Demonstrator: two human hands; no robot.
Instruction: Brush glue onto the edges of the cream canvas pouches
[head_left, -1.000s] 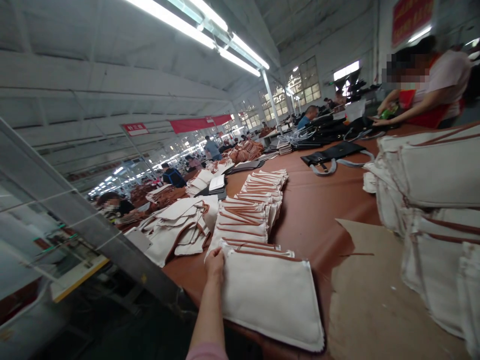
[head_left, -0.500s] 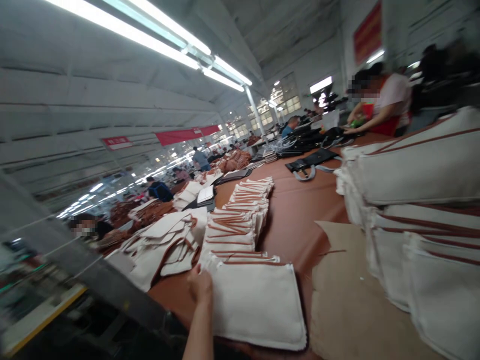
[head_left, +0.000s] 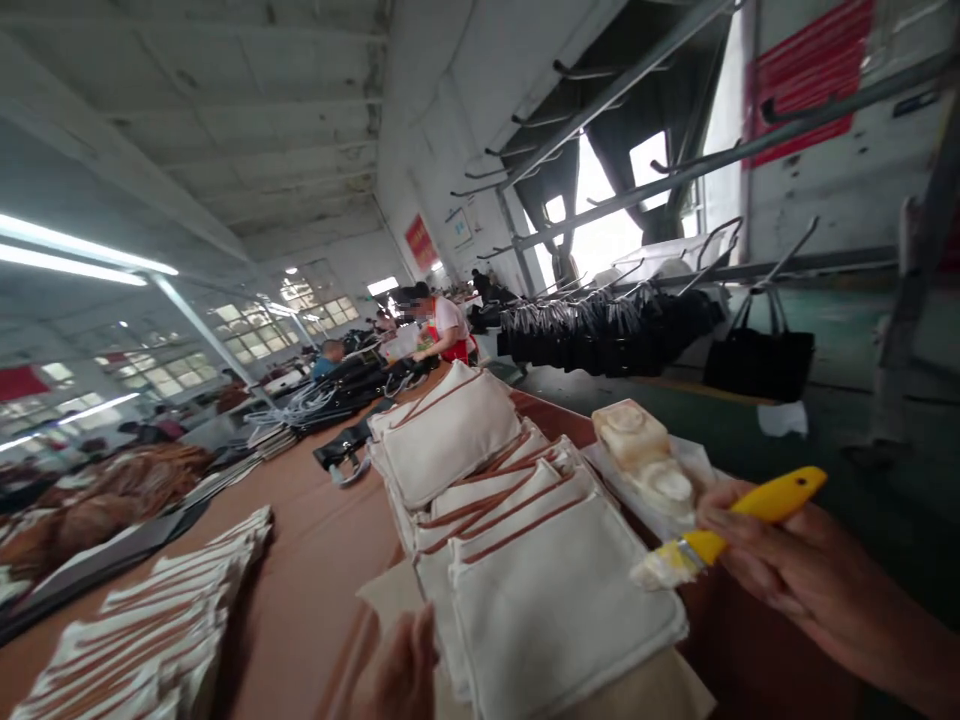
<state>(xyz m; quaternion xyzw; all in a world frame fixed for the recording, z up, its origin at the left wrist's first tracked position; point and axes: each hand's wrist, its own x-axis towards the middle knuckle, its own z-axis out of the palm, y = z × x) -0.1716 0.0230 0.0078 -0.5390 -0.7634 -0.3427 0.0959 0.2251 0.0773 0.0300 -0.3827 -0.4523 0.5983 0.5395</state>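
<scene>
Right fingers [head_left: 752, 538] holding brush [head_left: 776, 496] at pouch [head_left: 559, 590] edge, left fingers [head_left: 423, 645] unclear, brown tabletop [head_left: 311, 560] alongside

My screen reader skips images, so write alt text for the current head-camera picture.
Right hand holding a yellow-handled brush with white-coated bristles beside piled cream fabric pieces on a brown table; blurred left hand near the pile's other side. A person in red is farther back.

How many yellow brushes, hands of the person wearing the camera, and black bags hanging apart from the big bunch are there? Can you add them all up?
Yellow brush: 1, in the right hand
Hands: 2, that one and the left hand, which is blurry
Black bag hanging apart: 1
Total: 4
</scene>
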